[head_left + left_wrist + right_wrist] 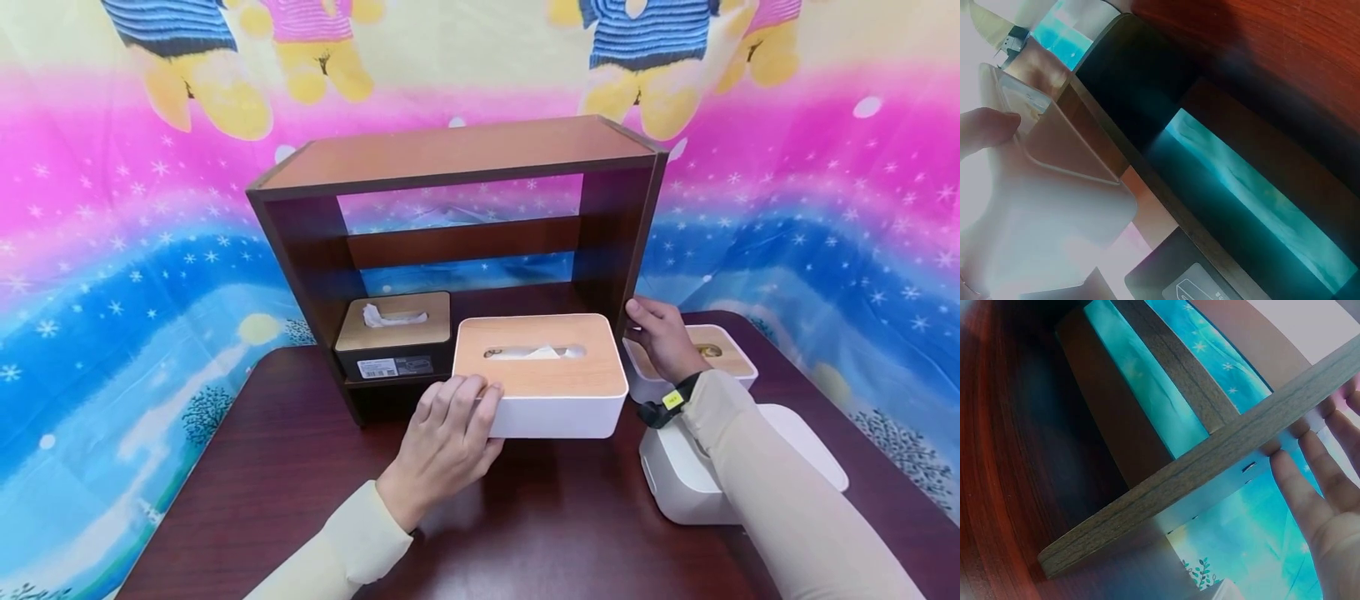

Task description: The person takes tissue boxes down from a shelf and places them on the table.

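My left hand (450, 437) grips a white tissue box (558, 417) with a light wood lid at its near left corner. Tissue shows in the lid's slot, and the box is held up in front of a brown wooden shelf (465, 154). In the left wrist view, a digit lies over the edge of this tissue box (1054, 225). My right hand (666, 340) touches the outer face of the shelf's right side panel. Its fingers look straight against that panel in the right wrist view. Inside the shelf, at left, sits a black tissue box (393, 333) with a wood lid.
Right of the shelf stands another white box (738, 371) with a wood lid and an oval opening. Nearer, partly under my right forearm, is a rounded white container (675, 492). All stand on a dark red-brown table (285, 500) before a patterned cloth backdrop (112, 292).
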{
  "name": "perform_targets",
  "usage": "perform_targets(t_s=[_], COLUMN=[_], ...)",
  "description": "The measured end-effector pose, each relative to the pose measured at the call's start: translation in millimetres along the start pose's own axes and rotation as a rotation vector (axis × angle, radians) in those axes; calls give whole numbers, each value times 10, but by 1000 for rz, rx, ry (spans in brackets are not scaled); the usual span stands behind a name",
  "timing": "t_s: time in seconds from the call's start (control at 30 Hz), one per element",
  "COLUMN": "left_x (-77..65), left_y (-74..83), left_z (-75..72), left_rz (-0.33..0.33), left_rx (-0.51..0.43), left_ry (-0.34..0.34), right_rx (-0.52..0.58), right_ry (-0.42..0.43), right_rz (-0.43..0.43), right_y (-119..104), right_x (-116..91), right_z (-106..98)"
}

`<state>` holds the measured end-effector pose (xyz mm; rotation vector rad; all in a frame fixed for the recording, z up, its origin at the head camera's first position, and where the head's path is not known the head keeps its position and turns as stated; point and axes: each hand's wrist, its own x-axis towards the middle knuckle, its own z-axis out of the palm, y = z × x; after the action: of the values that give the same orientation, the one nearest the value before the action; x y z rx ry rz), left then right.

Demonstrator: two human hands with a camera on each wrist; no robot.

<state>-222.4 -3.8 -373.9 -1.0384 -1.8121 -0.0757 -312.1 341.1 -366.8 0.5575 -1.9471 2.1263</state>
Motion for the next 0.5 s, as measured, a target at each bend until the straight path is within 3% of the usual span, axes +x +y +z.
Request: perform_targets(t_s=[0.27,0.5], left_x=[-32,-66], left_y=[18,44], left_z=[-13,-20], left_rz=[3,9], left_rx=[4,7], left_ry=[-9,20], right_rx=[-27,13], right_ry=[17,2], right_rz=[15,3], right_y=[3,-6], right_x=[-1,-3], right_z=[-5,-7])
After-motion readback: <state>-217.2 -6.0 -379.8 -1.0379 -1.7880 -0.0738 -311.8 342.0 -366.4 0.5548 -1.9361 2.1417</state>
